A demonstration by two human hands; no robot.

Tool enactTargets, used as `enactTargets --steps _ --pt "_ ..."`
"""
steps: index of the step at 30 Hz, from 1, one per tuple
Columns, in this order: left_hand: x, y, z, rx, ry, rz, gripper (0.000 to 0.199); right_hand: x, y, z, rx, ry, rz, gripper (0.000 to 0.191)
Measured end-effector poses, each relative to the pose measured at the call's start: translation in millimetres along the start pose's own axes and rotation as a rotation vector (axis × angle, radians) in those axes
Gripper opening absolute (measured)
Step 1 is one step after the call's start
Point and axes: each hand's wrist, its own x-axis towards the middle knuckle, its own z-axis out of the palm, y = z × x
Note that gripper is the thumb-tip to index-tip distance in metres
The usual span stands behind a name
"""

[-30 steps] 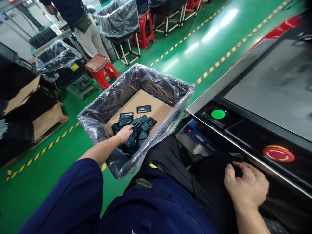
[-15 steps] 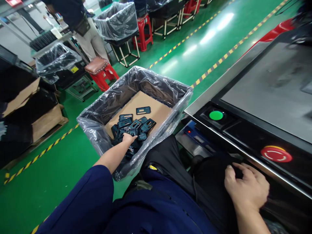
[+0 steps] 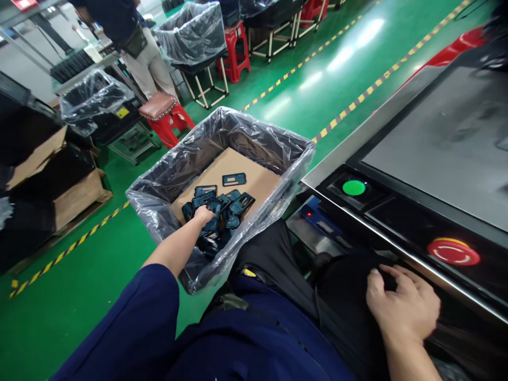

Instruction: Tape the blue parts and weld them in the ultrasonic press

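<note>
My left hand [image 3: 203, 215] reaches into a bin lined with clear plastic [image 3: 159, 241], its fingers closed on a dark plastic part [image 3: 215, 209]. Several similar dark parts [image 3: 241, 203] lie heaped under and around it, on a cardboard sheet [image 3: 260, 182]. One dark part [image 3: 234, 179] lies apart from the heap, farther back on the sheet. My right hand [image 3: 405, 301] rests on my dark-clad leg beside the machine's front edge, its fingers loosely curled and apart, holding nothing.
At the right, a machine [image 3: 440, 153] carries a green button [image 3: 354, 187] and a red stop button [image 3: 453, 251]. Beyond the bin are a red stool [image 3: 170, 124], a standing person [image 3: 138, 47] and another lined bin [image 3: 194, 37]. Cardboard boxes [image 3: 77, 198] stand at the left.
My left hand has drawn back slightly to the left and up, and a dark part is now raised in its fingers. My right hand stays in place.
</note>
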Motion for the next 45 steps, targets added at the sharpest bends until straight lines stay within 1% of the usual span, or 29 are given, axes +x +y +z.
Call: enactTargets --steps 2,5,9,12,15,16,18,20,23,26,28,30,34,36,38,42,45 --pt "4.4 5.5 -6.8 0.061 0.003 0.034 0.038 0.0 0.8 0.8 -0.005 -0.003 0.003 0.033" --pt "8.0 16.4 -12.8 0.170 0.020 0.084 0.035 0.0 1.6 1.5 -0.011 -0.016 0.016 0.032" --pt "10.2 31.4 -12.9 0.337 0.152 0.162 0.041 0.7 0.7 1.1 -0.039 -0.027 0.031 0.035" --pt "9.5 39.3 -3.9 0.421 0.200 0.241 0.039 1.8 -1.6 0.8 -0.042 -0.025 0.027 0.034" --pt "5.4 42.9 14.0 0.475 0.176 0.290 0.037 2.1 -2.5 1.1 -0.045 -0.009 0.030 0.031" --pt "4.0 43.3 20.6 0.489 0.159 0.301 0.042 1.9 -1.9 1.4 -0.049 -0.006 0.026 0.030" --pt "3.1 43.9 31.3 0.509 0.119 0.320 0.061 1.3 0.6 2.1 -0.059 -0.007 0.007 0.030" --pt "7.0 44.9 35.9 0.518 0.085 0.330 0.078 0.8 3.6 2.9 -0.068 0.003 -0.011 0.031" --pt "21.9 46.6 30.6 0.504 0.040 0.302 0.089 1.2 6.1 3.9 -0.081 0.017 -0.003 0.030" --pt "37.9 45.8 19.6 0.463 -0.038 0.258 0.090 2.3 4.6 4.3 -0.083 0.017 0.012 0.029" --pt "43.7 43.1 15.1 0.435 -0.087 0.243 0.089 2.8 2.7 4.2 -0.083 0.012 0.016 0.028" --pt "45.0 39.4 14.7 0.409 -0.107 0.229 0.093 3.1 1.0 3.8 -0.087 -0.001 0.023 0.028" --pt "42.8 33.6 20.3 0.355 -0.101 0.195 0.117 3.8 -1.1 3.2 -0.094 -0.026 0.041 0.028" --pt "42.6 32.7 23.0 0.333 -0.105 0.177 0.124 4.2 -2.2 2.7 -0.093 -0.027 0.043 0.028" --pt "42.5 32.8 24.9 0.316 -0.114 0.162 0.122 4.4 -3.5 2.1 -0.096 -0.036 0.041 0.030" --pt "37.4 31.7 27.4 0.286 -0.113 0.115 0.106 4.2 -4.8 0.9 -0.094 -0.043 0.049 0.030" --pt "28.7 27.5 28.6 0.246 -0.082 0.079 0.107 3.5 -3.5 0.8 -0.069 -0.030 0.051 0.029"
